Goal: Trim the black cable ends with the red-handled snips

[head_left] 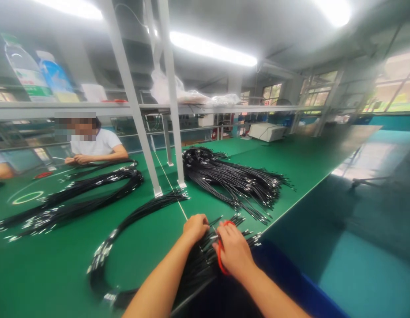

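Note:
In the head view my right hand (234, 249) is closed on red-handled scissors (221, 258), whose blades point left toward my other hand. My left hand (195, 227) is closed, its fingertips pinching a thin black cable (215, 220) with a light tip. Beneath both hands lies a bundle of black cables (198, 269) with silvery ends, near the table's front edge. A curved bundle of black cables (103, 251) sweeps round to the left of my forearm.
A large heap of black cables (231, 176) lies ahead on the green table (310, 163). More cable bundles (88, 190) are at left, before a person in white (102, 141). Shelf posts (174, 132) rise from the table. A blue bin (291, 282) stands below the edge.

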A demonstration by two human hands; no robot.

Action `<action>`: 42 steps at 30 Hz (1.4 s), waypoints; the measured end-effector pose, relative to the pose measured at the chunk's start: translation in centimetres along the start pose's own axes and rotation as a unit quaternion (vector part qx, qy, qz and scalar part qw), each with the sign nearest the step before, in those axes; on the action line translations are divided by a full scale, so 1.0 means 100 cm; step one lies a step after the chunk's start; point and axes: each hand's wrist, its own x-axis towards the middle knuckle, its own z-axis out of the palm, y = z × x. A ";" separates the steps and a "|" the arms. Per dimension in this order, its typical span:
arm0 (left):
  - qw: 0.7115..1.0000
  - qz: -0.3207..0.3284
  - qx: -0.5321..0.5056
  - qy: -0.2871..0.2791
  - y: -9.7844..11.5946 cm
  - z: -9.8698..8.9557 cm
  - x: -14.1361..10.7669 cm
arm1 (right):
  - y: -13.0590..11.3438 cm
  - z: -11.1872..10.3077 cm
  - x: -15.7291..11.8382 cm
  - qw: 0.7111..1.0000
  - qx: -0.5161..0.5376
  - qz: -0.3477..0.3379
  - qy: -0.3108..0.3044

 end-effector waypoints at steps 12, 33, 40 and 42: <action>0.989 0.005 0.003 0.147 -0.044 -0.031 -0.093 | 0.042 -0.012 0.013 0.997 0.068 0.026 0.019; 0.989 0.095 -0.003 0.111 -0.016 0.024 -0.117 | 0.046 -0.015 -0.078 0.946 0.194 0.049 0.255; 0.996 0.024 0.024 0.081 -0.010 0.013 -0.099 | 0.044 -0.017 -0.080 0.945 0.185 0.027 0.268; 0.996 0.025 0.052 0.067 -0.003 0.013 -0.098 | 0.040 -0.013 -0.081 0.949 0.182 -0.003 0.259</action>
